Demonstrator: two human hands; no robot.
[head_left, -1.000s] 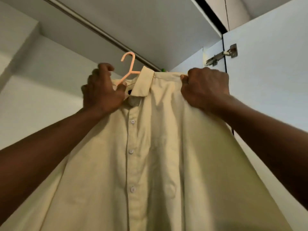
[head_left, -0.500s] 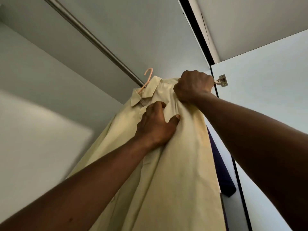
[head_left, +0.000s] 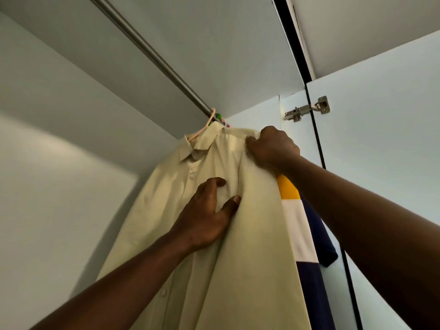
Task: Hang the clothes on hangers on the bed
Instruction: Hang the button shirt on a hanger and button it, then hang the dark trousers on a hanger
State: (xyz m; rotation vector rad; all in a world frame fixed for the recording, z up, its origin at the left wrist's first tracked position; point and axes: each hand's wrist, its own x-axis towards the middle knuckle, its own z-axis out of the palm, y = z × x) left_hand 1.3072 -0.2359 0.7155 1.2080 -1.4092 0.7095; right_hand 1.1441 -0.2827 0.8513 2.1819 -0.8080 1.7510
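**Cream shirt on the rail, both hands on its front**

One long metal wardrobe rail (head_left: 152, 53) runs from the upper left down to the hooks. On it hangs one pale cream button-front cotton shirt (head_left: 250, 234) on one peach plastic hanger (head_left: 206, 124), whose hook sits over the rail. Just behind that hook a bit of green plastic (head_left: 218, 114) shows at the rail; what it belongs to cannot be told. To the right of the shirt, touching its edge, hangs one garment banded in yellow, white and navy (head_left: 296, 220), with one darker navy garment (head_left: 321, 239) beyond it. One metal door hinge (head_left: 307, 109) sits above and to the right of the shirt.

Two hands are in view. The left hand (head_left: 207, 217) lies on the shirt's chest below the collar, fingers curled and thumb out, its grip pinching a fold of cloth. The right hand (head_left: 272, 147) is at the shirt's right shoulder, its grip closed on the fabric there.

Against half a second ago, the hanger hook now sits on the rail rather than just short of it, the left hand is lower on the chest, and the banded garment is uncovered.
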